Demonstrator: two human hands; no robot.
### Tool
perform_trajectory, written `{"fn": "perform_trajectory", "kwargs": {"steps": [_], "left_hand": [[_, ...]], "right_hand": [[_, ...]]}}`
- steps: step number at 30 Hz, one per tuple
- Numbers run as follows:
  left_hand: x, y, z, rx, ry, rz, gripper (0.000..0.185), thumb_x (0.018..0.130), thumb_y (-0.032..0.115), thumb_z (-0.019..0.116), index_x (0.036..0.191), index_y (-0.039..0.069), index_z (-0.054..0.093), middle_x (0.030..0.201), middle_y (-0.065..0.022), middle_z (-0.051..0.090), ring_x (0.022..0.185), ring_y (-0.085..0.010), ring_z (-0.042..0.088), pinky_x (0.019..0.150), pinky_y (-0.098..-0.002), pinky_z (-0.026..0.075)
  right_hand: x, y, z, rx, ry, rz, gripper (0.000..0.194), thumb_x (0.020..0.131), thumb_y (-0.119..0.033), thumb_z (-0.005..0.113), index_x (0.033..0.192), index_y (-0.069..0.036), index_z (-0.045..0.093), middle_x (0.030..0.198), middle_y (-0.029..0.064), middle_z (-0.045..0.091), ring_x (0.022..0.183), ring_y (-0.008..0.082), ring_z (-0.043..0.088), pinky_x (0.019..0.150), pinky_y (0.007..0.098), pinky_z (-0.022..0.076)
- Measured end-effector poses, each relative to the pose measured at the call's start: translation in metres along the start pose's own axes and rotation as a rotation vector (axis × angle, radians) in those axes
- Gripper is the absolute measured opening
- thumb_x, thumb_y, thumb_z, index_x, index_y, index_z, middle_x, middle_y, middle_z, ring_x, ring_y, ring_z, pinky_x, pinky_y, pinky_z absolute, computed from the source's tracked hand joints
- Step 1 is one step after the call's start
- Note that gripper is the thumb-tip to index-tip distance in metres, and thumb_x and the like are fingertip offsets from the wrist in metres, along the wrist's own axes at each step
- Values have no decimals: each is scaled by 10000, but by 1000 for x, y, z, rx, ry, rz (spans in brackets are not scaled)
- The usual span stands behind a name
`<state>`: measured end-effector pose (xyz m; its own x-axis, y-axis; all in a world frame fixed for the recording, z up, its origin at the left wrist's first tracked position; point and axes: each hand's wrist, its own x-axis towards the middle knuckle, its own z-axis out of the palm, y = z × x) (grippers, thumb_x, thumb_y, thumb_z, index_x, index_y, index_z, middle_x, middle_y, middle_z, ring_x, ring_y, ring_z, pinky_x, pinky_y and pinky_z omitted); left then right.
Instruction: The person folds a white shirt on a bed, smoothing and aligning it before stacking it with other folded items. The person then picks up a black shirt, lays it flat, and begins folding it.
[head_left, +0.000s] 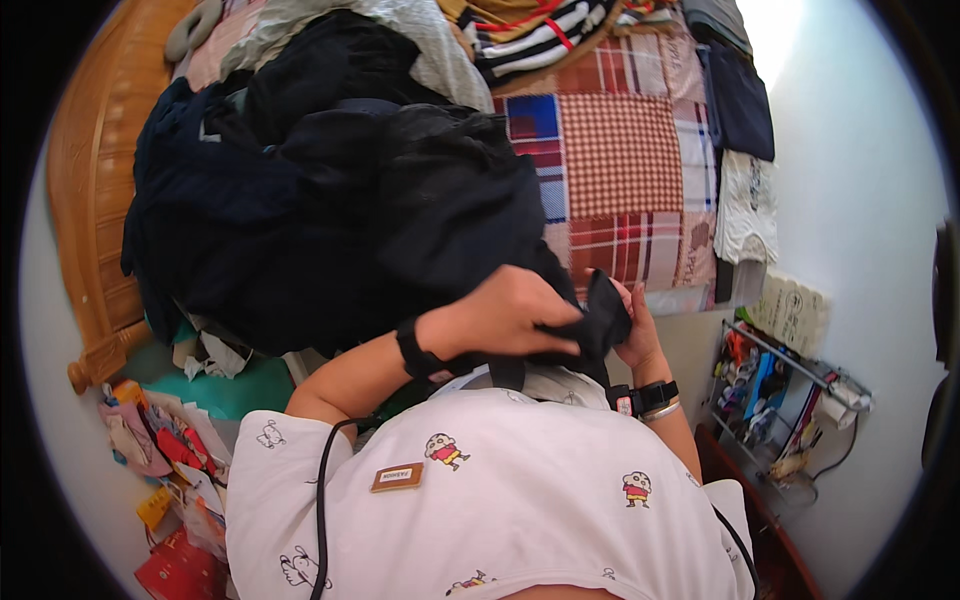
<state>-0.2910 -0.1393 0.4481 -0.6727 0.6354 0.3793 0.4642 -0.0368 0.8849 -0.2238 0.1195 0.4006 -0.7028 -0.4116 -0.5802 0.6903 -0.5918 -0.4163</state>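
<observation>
A piece of black cloth (604, 319) is bunched up just in front of my body. My right hand (637, 326) grips its right side, the fingers partly behind the fabric. Reaching across from the left, my left hand (506, 315) pinches the cloth between thumb and fingers; it is slightly blurred. Beyond my left hand a large heap of dark clothes (337, 202) spreads over the bed. Whether the held cloth belongs to a garment in that heap cannot be told. Each wrist wears a black band.
A plaid patchwork bedcover (622, 142) lies under the clothes. Folded dark trousers (739, 97) and a white folded garment (746, 202) line the bed's right edge. A wooden headboard (105, 172) bounds the left. At right stands a metal rack (772, 405) of small items; bags (180, 555) sit lower left.
</observation>
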Motion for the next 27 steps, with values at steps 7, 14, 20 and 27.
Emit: {"fn": "perform_trajectory", "kwargs": {"steps": [7, 14, 20, 27], "left_hand": [[7, -17, -8, -278, -12, -678, 174, 813, 62, 782, 934, -36, 704, 829, -11, 697, 756, -52, 619, 655, -226, 497], [42, -11, 54, -165, 99, -681, 418, 845, 284, 772, 1140, 27, 626, 923, -67, 667, 842, -125, 609, 760, -266, 491], [105, -10, 138, -190, 312, -605, 406, 831, 32, 759, 1194, 1, 579, 999, -46, 670, 937, -108, 614, 847, -243, 495], [153, 53, 150, -225, 483, -339, 403, 801, -129, 691, 1150, 12, 548, 958, -37, 676, 919, -88, 651, 825, -225, 522]], "right_hand": [[-38, -25, -25, -736, 113, 82, 361, 821, -102, 749, 1141, 43, 668, 1071, 48, 706, 955, 114, 653, 875, 271, 509], [-36, -132, -32, -699, -54, -158, 281, 860, -176, 747, 1050, 27, 705, 937, 10, 706, 823, 76, 620, 757, 233, 499], [-30, -182, -56, -1314, -392, -353, 328, 731, -162, 819, 983, -15, 672, 811, 56, 657, 787, 136, 629, 720, 294, 489], [-47, -201, -144, -1595, 287, -841, 179, 697, -94, 774, 867, -105, 717, 859, 76, 686, 832, 288, 662, 726, 376, 508]]}}
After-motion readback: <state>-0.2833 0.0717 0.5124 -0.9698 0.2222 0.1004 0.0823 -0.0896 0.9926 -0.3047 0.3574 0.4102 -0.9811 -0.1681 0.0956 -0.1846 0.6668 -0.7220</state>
